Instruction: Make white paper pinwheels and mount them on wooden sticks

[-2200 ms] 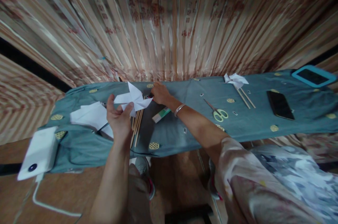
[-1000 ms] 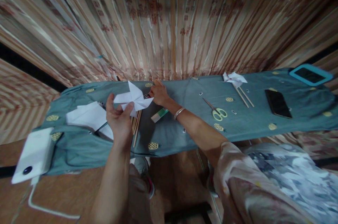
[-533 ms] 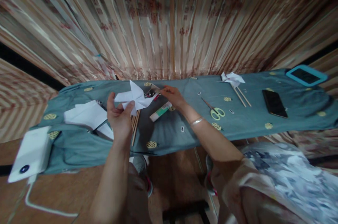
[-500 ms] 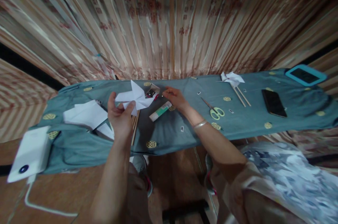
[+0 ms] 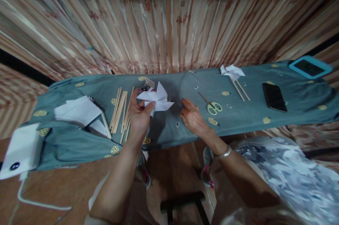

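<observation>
Pinching a paper pinwheel in raised left hand, right hand loosely open, hovering palm-down beside it

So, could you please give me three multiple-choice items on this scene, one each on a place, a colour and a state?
1. Where do the scissors lie?
A. on the cloth, right of the right hand
B. on the floor
C. on the phone

2. What colour are the scissors' handles?
A. red
B. pale green
C. black

3. What does the left hand do?
A. rests flat
B. holds the pinwheel
C. grips sticks

Answers:
1 A, they lie on the cloth beyond the right hand.
2 B, the loops are pale green.
3 B, its fingers pinch the white paper pinwheel above the cloth.
</observation>
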The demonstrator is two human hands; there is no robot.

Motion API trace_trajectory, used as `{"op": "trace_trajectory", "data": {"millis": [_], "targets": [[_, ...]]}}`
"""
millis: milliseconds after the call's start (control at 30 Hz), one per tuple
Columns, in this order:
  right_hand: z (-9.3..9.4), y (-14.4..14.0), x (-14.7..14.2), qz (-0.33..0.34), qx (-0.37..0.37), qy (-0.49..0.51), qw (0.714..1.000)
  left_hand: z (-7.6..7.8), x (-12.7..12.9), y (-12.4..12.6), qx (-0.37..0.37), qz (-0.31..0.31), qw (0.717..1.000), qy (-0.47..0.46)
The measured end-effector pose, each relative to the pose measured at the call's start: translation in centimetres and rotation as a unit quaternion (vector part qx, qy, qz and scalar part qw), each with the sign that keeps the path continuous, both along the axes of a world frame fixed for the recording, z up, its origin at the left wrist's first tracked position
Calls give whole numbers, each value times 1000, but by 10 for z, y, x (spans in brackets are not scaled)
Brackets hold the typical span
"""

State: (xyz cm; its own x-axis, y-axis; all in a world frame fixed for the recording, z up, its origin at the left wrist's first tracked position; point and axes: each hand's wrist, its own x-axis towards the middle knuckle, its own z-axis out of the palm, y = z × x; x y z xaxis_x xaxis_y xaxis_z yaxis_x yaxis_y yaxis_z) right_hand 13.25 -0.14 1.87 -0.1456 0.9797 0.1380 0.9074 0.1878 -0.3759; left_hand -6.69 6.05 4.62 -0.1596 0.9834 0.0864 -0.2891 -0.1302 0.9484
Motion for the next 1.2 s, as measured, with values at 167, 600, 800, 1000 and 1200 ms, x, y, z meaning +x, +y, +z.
{"op": "trace_trajectory", "data": {"millis": [167,600,800,1000,1200], "targets": [[-6,-1,7,12,12,31,999,-2,7,1,-19,-22,999,19],[42,-7,-3,-17,140,287,948,0,31,-11,-21,-78,993,84],[43,-6,-9,-26,148,252,956,1,39,-17,-37,-100,992,68],[39,-2,-8,-34,129,239,962,6,42,-21,-60,-107,992,25],[37,0,-8,-32,121,241,962,7,40,-22,-84,-107,991,21]]}}
